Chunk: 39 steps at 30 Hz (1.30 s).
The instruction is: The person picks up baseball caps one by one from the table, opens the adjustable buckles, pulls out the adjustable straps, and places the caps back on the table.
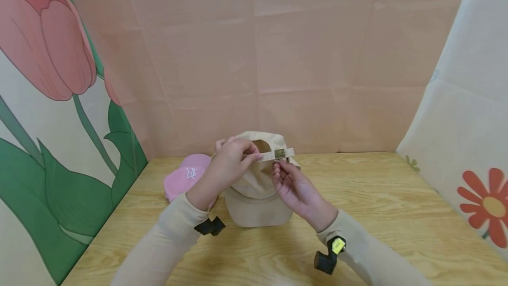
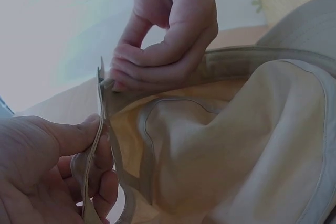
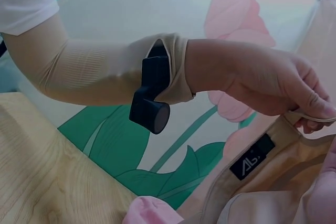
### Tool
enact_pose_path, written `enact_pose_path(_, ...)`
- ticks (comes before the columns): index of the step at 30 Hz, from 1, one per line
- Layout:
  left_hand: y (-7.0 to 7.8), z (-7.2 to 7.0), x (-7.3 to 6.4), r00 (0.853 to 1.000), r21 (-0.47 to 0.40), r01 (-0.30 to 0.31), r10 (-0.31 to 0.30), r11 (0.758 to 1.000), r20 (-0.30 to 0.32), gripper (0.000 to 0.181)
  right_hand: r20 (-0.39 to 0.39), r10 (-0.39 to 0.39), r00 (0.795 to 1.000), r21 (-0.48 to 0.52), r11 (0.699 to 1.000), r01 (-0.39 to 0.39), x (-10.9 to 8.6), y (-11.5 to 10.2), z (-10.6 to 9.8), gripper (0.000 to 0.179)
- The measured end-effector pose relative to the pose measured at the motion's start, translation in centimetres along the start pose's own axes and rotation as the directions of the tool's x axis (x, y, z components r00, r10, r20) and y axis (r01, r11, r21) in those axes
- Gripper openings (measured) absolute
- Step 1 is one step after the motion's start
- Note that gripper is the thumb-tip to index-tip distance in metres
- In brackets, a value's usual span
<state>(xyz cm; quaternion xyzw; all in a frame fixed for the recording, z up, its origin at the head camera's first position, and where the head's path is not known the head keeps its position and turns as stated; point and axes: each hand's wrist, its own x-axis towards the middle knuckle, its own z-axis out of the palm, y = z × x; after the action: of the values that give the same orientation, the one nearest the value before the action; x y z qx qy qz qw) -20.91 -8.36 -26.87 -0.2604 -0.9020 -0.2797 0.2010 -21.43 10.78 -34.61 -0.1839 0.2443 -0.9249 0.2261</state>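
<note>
A beige baseball cap (image 1: 254, 186) is tipped with its brim low toward me and its back opening facing up. Thumb and fingers of my left hand (image 1: 229, 159) pinch the cap's back strap (image 1: 267, 156), left of a brass-coloured buckle (image 1: 279, 153). Just under that buckle, my right hand (image 1: 296, 187) pinches the strap end with thumb and fingertips, its other fingers curled. In the left wrist view the strap (image 2: 93, 156) runs between the left thumb and fingers, and the cap's lining (image 2: 210, 140) shows. A black label (image 3: 252, 157) is sewn inside the band.
Left of the beige cap, a pink cap (image 1: 182, 182) with white lettering lies on the wooden table (image 1: 377, 215), partly behind my left forearm. A plain pinkish cloth (image 1: 301, 56) hangs behind; flower-printed sheets (image 1: 43, 122) stand at both sides.
</note>
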Motion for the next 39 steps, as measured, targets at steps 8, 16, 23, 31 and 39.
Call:
enact_pose_path(8, 0.2, -0.1, 0.1, 1.000, 0.068, -0.018, 0.019, 0.997, -0.009, 0.011, -0.008, -0.003, 1.000, -0.010, 1.000, 0.002, 0.1, 0.0, 0.1, 0.025)
enact_pose_path(16, 1.4, -0.3, 0.5, 0.999, 0.186, -0.032, 0.026, 0.982, 0.036, 0.015, -0.012, -0.004, 1.000, -0.028, 1.000, 0.004, 0.2, 0.0, 0.2, 0.026)
enact_pose_path(23, 2.2, -0.1, 0.8, 0.997, 0.226, -0.023, 0.007, 0.974, 0.071, 0.019, -0.019, 0.002, 1.000, -0.036, 0.999, -0.003, 0.1, 0.1, 0.3, 0.025)
enact_pose_path(31, 2.0, 0.2, 0.8, 0.999, 0.185, -0.013, 0.003, 0.983, 0.053, 0.017, -0.007, -0.004, 1.000, -0.055, 0.998, 0.004, 0.0, 0.2, 0.2, 0.023)
enact_pose_path(39, 1.6, 0.3, 0.6, 0.998, 0.147, -0.016, 0.006, 0.989, 0.066, 0.017, -0.006, 0.007, 1.000, -0.030, 1.000, -0.007, -0.1, 0.3, 0.2, 0.024)
